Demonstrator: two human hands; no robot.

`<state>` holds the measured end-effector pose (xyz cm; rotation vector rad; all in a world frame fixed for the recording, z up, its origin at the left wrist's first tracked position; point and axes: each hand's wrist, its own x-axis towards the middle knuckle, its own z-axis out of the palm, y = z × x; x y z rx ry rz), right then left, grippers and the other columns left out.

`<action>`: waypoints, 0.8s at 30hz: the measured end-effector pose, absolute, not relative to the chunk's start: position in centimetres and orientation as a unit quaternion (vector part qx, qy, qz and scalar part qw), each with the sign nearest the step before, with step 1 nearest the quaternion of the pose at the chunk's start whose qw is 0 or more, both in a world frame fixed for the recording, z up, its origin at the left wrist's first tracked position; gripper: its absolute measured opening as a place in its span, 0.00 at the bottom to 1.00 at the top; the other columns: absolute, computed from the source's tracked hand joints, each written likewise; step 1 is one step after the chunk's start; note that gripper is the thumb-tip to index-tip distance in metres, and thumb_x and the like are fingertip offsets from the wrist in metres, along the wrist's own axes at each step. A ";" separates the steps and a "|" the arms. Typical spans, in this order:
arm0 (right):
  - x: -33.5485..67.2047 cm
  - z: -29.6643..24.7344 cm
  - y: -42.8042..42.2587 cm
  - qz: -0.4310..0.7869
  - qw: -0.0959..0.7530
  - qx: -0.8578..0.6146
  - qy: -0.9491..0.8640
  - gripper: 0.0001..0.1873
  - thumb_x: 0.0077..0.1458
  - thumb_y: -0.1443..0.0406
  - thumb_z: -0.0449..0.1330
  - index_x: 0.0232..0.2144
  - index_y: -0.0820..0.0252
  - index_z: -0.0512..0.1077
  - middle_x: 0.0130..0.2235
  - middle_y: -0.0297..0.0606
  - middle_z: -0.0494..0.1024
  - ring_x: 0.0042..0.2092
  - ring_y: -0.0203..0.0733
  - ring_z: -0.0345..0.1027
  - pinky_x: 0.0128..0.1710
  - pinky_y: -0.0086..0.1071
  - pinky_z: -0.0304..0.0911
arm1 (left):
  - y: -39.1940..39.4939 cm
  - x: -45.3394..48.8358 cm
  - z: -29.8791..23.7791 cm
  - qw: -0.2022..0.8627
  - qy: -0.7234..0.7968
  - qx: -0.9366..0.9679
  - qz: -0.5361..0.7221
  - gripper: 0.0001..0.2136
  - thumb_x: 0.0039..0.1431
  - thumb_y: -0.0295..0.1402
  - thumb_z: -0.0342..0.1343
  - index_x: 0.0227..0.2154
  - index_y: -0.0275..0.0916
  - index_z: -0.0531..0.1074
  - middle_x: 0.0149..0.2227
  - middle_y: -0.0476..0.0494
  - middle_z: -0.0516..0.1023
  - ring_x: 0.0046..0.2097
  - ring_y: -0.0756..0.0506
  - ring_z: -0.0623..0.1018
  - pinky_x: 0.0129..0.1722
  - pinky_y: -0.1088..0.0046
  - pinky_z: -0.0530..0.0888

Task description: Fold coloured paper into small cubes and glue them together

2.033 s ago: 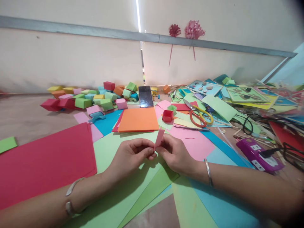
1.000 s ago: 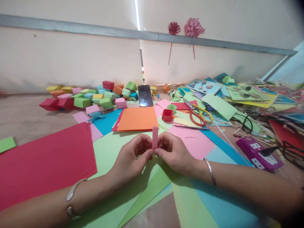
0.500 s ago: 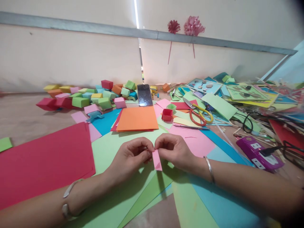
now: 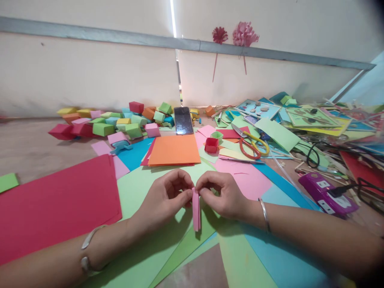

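A narrow folded strip of pink paper (image 4: 196,212) hangs from my fingertips over the green sheets. My left hand (image 4: 171,192) pinches its upper end from the left, thumb against forefinger. From the right, my right hand (image 4: 223,192) pinches the same end, so the fingertips of both hands almost meet. The strip's lower end dangles free, its folded layers slightly apart. Just beyond my hands lies a stack of orange paper (image 4: 174,150), with a small red paper box (image 4: 211,145) and a green paper box (image 4: 216,136) to its right.
Scissors (image 4: 253,142) with red and yellow handles lie at centre right. A purple power strip (image 4: 327,194) with a plugged cord is at the right. Folded paper blocks (image 4: 132,130) and a phone (image 4: 183,120) sit at the back. Large red sheets (image 4: 60,204) cover the left.
The pink strip shows more of its length below my fingers and hangs straighter, its layers visible edge-on. Both hands have shifted only slightly and still pinch it at the top.
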<state>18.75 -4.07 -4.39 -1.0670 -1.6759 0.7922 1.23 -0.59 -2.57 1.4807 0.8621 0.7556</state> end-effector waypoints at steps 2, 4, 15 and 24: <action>18.7 -4.2 -4.2 0.322 0.471 -0.432 -0.698 0.06 0.48 0.71 0.55 0.26 0.58 0.70 0.26 0.32 0.74 0.27 0.33 0.64 0.27 0.28 0.61 | -0.6 1.2 -2.7 0.570 0.366 0.658 0.329 0.07 0.49 0.33 0.63 0.27 0.39 0.70 0.25 0.51 0.74 0.27 0.49 0.75 0.25 0.76 0.73; 18.7 -4.1 -4.3 0.329 0.468 -0.430 -0.698 0.05 0.48 0.71 0.55 0.26 0.58 0.68 0.26 0.30 0.71 0.26 0.32 0.62 0.27 0.27 0.60 | -0.6 1.2 -2.9 0.543 0.361 0.681 0.333 0.05 0.50 0.32 0.61 0.27 0.39 0.70 0.25 0.51 0.74 0.27 0.50 0.74 0.24 0.76 0.72; 17.9 -4.1 -4.9 0.325 0.488 -0.437 -0.682 0.11 0.45 0.74 0.56 0.32 0.56 0.65 0.27 0.28 0.70 0.27 0.32 0.63 0.27 0.26 0.59 | -0.9 1.1 -3.1 0.556 0.326 0.688 0.332 0.05 0.52 0.30 0.61 0.27 0.38 0.70 0.25 0.51 0.73 0.27 0.51 0.74 0.25 0.77 0.72; 19.0 -4.8 -3.9 0.125 0.441 -0.319 -0.829 0.08 0.61 0.72 0.50 0.34 0.59 0.69 0.31 0.38 0.74 0.33 0.38 0.65 0.33 0.31 0.63 | 0.3 0.9 -3.5 0.666 0.361 0.551 0.348 0.16 0.46 0.36 0.71 0.27 0.38 0.68 0.21 0.55 0.74 0.22 0.54 0.73 0.21 0.82 0.71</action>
